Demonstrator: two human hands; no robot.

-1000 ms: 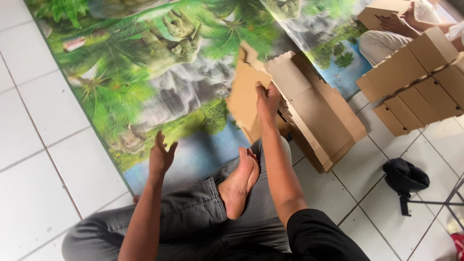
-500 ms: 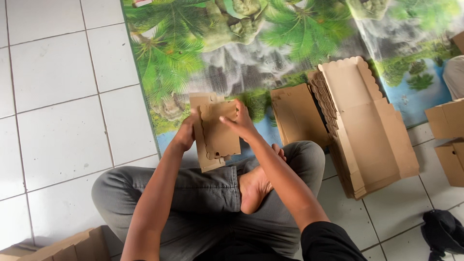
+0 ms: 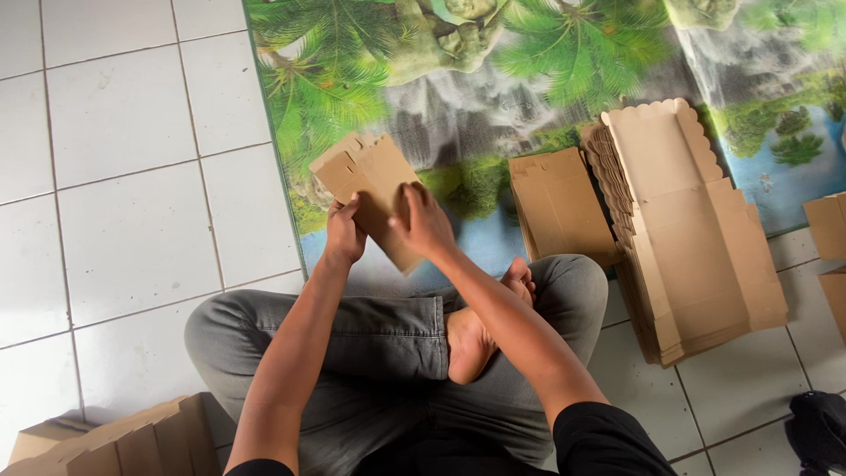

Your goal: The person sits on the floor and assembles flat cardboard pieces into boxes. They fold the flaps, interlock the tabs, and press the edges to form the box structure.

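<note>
Cardboard box blank (image 3: 370, 189), brown and die-cut with small notched tabs along its upper edge, is held up in front of the seated person, above the crossed legs and over the near edge of a printed floor mat (image 3: 493, 97) showing palm leaves, rocks and blue water. Seen from the head camera, the left hand (image 3: 344, 234) is closed on the blank's lower left edge, fingers curled around it and thumb on the near face. The right hand (image 3: 423, 220) lies against the blank's right side with its fingers bent over the cardboard, pressing on the panel; whether the thumb is behind the sheet cannot be told. The blank is tilted, its top leaning away to the left, and one flap at the upper left is folded out from the main panel. The person sits cross-legged in grey trousers (image 3: 379, 335) on a white tiled floor (image 3: 115, 194), one bare foot (image 3: 480, 326) resting sole-up on the lap. Just right of the knee a short stack of flat blanks (image 3: 560, 207) lies on the mat, and beside it a much taller stack with scalloped edges (image 3: 687, 229) spans the mat and the tiles. More brown cardboard (image 3: 115, 441) sits at the lower left corner, and a dark object (image 3: 815, 432) lies at the lower right edge.
</note>
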